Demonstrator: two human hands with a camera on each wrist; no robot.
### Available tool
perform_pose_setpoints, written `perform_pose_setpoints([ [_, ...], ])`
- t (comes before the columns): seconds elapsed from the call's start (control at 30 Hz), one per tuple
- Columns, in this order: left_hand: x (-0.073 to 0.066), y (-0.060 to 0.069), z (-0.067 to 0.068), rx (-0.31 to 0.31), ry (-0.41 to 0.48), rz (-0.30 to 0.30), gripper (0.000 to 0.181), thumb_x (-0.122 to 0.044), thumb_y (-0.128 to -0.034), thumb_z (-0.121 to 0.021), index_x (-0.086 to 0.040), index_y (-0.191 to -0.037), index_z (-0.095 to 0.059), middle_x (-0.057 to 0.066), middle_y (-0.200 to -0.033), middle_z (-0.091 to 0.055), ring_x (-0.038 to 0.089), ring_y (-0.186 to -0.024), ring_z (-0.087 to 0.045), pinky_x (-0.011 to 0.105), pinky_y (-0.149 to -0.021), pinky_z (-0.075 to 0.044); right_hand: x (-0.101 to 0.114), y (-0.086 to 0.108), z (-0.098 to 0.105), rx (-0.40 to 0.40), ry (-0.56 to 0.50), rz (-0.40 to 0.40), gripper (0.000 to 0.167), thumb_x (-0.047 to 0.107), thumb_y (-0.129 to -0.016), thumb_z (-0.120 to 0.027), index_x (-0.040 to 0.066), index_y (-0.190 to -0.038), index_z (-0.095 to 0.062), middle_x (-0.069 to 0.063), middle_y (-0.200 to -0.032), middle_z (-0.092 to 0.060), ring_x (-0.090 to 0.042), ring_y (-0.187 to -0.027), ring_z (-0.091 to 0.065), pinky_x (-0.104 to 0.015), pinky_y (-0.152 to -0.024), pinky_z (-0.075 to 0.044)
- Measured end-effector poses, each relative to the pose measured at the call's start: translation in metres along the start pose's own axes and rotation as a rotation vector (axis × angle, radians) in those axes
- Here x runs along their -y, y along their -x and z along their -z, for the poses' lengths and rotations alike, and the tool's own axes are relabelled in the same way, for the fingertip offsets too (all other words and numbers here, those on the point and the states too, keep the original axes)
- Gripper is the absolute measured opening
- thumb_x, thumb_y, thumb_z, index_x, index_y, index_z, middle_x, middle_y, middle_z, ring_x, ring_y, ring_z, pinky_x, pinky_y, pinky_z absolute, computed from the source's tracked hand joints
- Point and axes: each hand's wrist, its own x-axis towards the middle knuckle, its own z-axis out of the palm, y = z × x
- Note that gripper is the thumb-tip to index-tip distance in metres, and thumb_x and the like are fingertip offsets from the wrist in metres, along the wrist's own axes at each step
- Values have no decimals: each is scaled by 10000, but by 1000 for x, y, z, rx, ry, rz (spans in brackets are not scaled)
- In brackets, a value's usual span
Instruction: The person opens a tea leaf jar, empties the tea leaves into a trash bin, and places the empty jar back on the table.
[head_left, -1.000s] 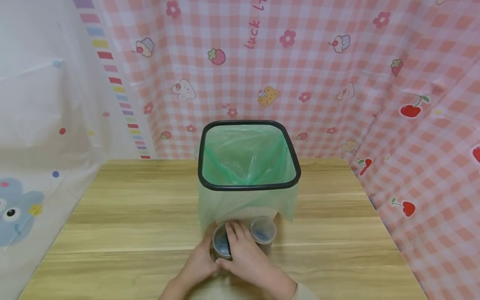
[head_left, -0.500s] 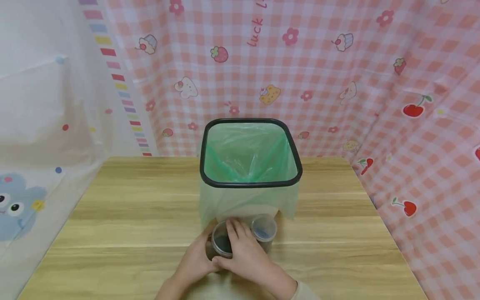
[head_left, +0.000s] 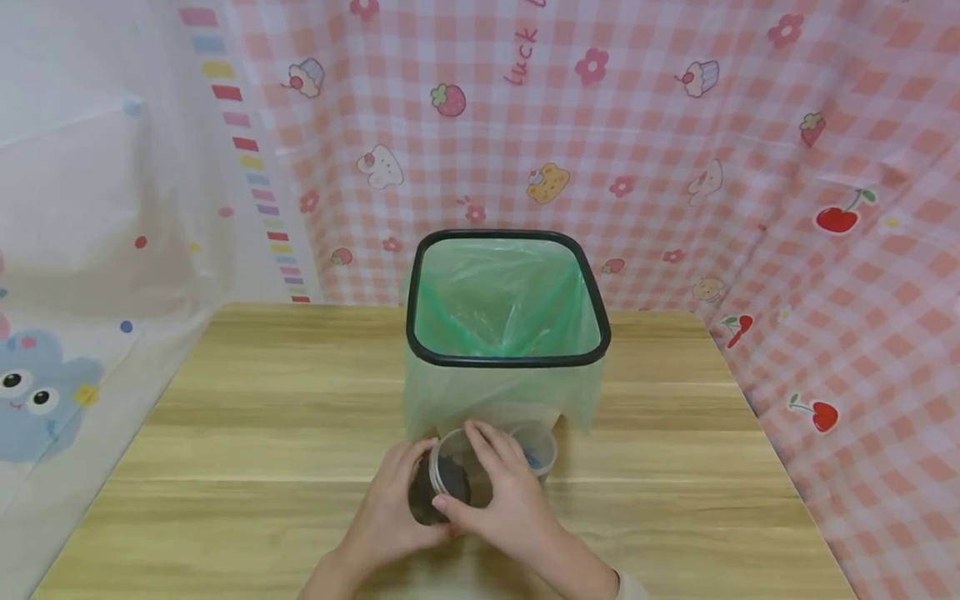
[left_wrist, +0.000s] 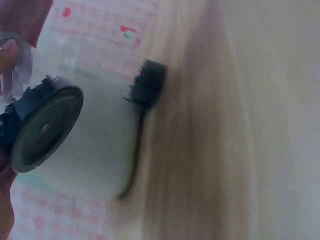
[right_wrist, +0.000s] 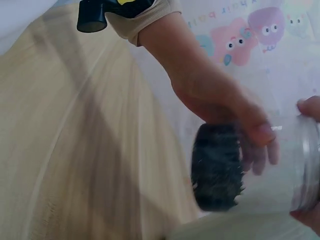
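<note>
Between both hands is a clear jar (head_left: 442, 479), tilted, with dark material packed at its base end (right_wrist: 217, 167). Around the base end curls my left hand (head_left: 382, 508), its thumb low on the near side. My right hand (head_left: 513, 500) grips the jar's other end, by the clear rim, fingers on the far side and thumb on the near side. Beside it, partly behind my right fingers, stands a second clear container (head_left: 547, 454) with something dark blue inside. The left wrist view shows the jar's round dark base (left_wrist: 47, 130) and a separate dark clump (left_wrist: 148, 82).
Just beyond the jars stands a bin with a black square rim (head_left: 510, 362) and a green plastic liner (head_left: 487, 287), its edge hanging over the front. Wooden tabletop (head_left: 262, 417) extends to both sides. A pink checked cloth (head_left: 495, 150) hangs behind and at the right.
The jar has tipped from nearly upright, its clear end now leaning toward my right hand. My right fingers and thumb are spread wider around it. The head view has shifted slightly.
</note>
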Motion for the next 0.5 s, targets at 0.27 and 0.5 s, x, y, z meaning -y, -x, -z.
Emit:
perform_pose_setpoints([
  [0.27, -25, -16, 14, -6, 107, 16, 933, -523, -612, -814, -104, -1357, -440, 24, -1336, -453, 196, -1162, -490, 374, -904, -464, 0, 3, 14, -183, -150, 177, 748, 420, -790, -721, 98, -1400, -431, -67, -1402, -436, -274, -1267, -396, -556, -911, -421],
  [0.5, -37, -30, 18, -28, 79, -52, 917, -571, -620, -786, -108, -1338, -455, 19, -1239, -562, 171, -1045, -578, 361, -795, -520, -3, 4, 24, -232, -224, 245, 709, 229, -749, -769, 88, -1374, -464, -75, -1373, -461, -257, -1237, -419, -460, -947, -418],
])
